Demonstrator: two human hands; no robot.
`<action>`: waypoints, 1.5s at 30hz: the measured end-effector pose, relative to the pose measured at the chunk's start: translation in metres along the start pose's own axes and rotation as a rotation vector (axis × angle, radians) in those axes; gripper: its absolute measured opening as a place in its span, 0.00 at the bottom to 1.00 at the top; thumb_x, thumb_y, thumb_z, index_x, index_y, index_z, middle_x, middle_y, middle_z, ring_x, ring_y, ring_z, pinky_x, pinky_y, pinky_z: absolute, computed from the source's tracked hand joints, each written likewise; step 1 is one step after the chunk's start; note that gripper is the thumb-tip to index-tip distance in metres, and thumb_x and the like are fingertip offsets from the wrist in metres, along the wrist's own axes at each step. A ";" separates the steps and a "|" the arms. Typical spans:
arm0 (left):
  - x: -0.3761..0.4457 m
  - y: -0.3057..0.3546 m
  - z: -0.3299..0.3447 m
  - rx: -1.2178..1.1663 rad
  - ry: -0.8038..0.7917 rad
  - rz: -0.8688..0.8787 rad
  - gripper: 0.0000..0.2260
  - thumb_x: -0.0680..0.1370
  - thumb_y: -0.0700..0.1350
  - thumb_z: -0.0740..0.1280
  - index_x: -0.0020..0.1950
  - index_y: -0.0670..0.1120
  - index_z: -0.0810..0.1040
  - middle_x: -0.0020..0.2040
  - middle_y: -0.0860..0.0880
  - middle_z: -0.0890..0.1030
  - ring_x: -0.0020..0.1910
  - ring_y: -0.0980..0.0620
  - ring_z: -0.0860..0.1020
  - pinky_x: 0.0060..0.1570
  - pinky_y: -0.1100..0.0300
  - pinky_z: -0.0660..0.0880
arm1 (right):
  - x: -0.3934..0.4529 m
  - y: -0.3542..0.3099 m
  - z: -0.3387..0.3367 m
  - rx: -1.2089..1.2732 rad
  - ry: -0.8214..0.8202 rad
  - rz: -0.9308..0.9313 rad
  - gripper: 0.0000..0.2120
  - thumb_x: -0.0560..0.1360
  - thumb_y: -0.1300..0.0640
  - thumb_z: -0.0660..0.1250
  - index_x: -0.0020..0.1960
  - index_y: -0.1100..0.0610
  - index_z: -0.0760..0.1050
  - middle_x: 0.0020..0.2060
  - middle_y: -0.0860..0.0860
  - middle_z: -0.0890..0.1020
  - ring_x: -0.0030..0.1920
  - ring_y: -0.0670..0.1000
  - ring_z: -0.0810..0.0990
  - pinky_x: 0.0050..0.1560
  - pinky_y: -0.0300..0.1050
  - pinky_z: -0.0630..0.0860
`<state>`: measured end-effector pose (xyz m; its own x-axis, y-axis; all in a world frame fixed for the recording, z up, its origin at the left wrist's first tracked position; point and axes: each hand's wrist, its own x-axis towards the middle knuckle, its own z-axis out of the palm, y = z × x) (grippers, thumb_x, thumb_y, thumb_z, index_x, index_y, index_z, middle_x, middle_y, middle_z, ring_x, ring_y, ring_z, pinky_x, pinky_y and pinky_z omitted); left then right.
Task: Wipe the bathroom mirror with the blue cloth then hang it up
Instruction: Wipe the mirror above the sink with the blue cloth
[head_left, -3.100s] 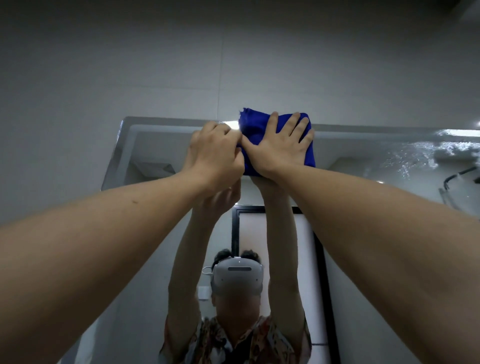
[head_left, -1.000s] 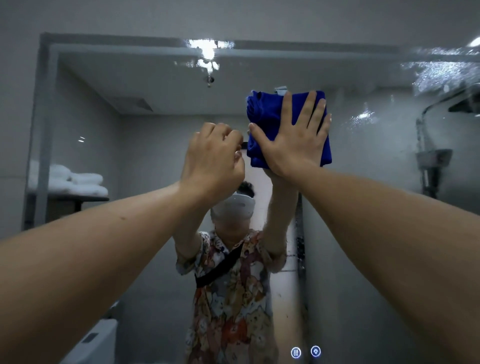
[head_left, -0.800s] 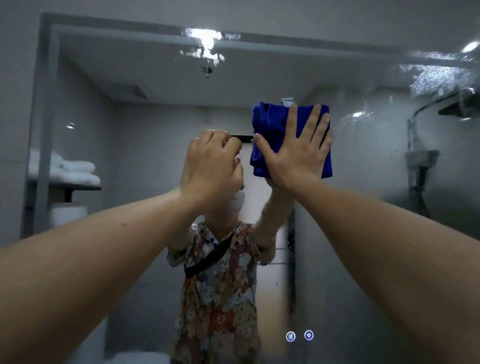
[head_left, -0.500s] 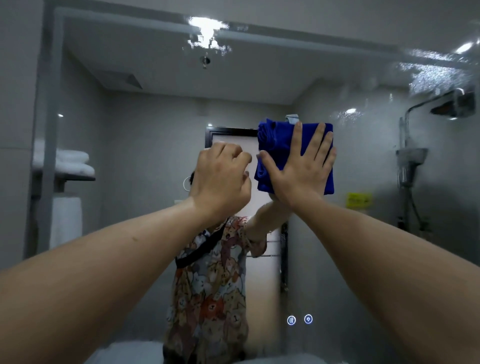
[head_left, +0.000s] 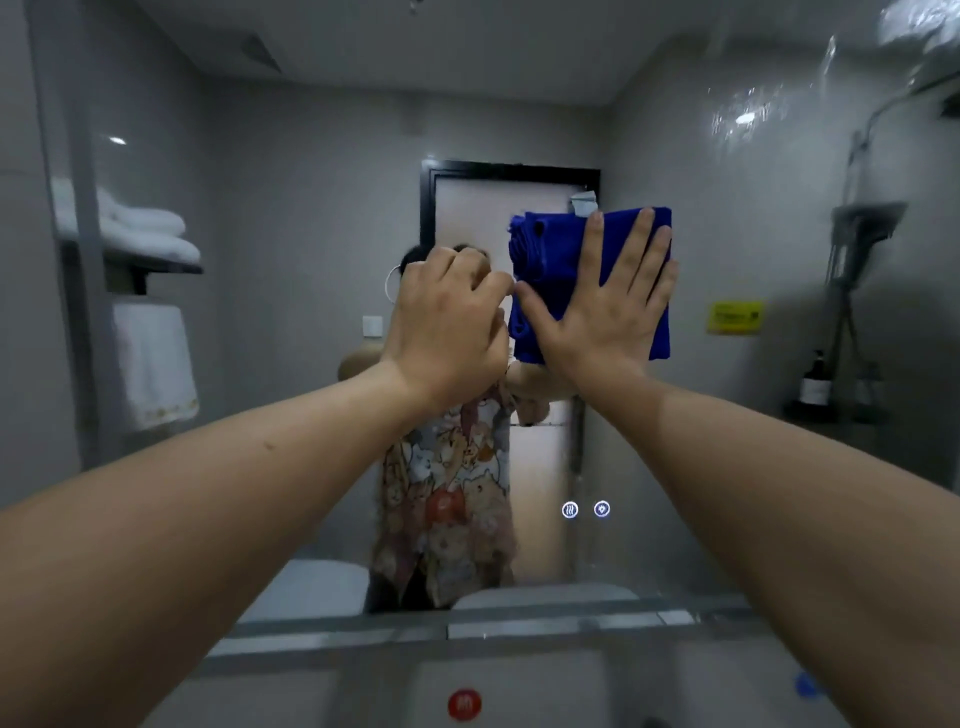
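Head view: right hand (head_left: 597, 317) flat on blue cloth (head_left: 550, 249).

Grey tiled walls (head_left: 311, 171) close in a small bathroom under a pale ceiling (head_left: 441, 47) with a vent (head_left: 262, 52). A black-framed door (head_left: 498, 208) stands at the back. On the left a shelf (head_left: 150, 265) carries folded white towels (head_left: 140, 231), and another towel (head_left: 153, 364) hangs below it. On the right are a shower fitting (head_left: 857, 228), a yellow sign (head_left: 735, 317) and a dark bottle (head_left: 815, 382). Two small lit icons (head_left: 585, 510) glow low down, and a red round sticker (head_left: 464, 704) sits at the bottom edge.
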<state>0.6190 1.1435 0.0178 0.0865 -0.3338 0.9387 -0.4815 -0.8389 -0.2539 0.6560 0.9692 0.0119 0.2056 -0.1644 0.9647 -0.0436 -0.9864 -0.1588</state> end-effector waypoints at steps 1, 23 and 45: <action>-0.004 0.004 0.000 -0.001 -0.015 -0.009 0.11 0.72 0.46 0.64 0.51 0.45 0.80 0.48 0.46 0.79 0.49 0.44 0.74 0.45 0.50 0.70 | -0.006 0.002 0.000 -0.001 -0.009 0.003 0.50 0.75 0.21 0.47 0.85 0.54 0.45 0.82 0.66 0.46 0.82 0.68 0.44 0.79 0.68 0.46; -0.105 0.050 -0.001 -0.067 -0.249 -0.149 0.13 0.73 0.48 0.61 0.50 0.44 0.81 0.52 0.46 0.80 0.55 0.43 0.74 0.53 0.47 0.69 | -0.152 0.026 0.012 0.026 -0.194 -0.045 0.50 0.76 0.22 0.51 0.85 0.56 0.47 0.81 0.69 0.47 0.81 0.70 0.45 0.78 0.71 0.46; -0.188 0.102 0.020 -0.137 -0.390 -0.141 0.12 0.73 0.44 0.64 0.53 0.43 0.80 0.53 0.44 0.79 0.55 0.42 0.74 0.53 0.48 0.70 | -0.269 0.059 0.027 0.045 -0.353 -0.090 0.47 0.78 0.28 0.54 0.84 0.56 0.44 0.80 0.70 0.48 0.80 0.72 0.45 0.79 0.70 0.43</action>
<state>0.5710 1.1123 -0.1887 0.4701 -0.3798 0.7967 -0.5502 -0.8319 -0.0719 0.6247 0.9551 -0.2628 0.5319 -0.0618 0.8446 0.0318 -0.9952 -0.0929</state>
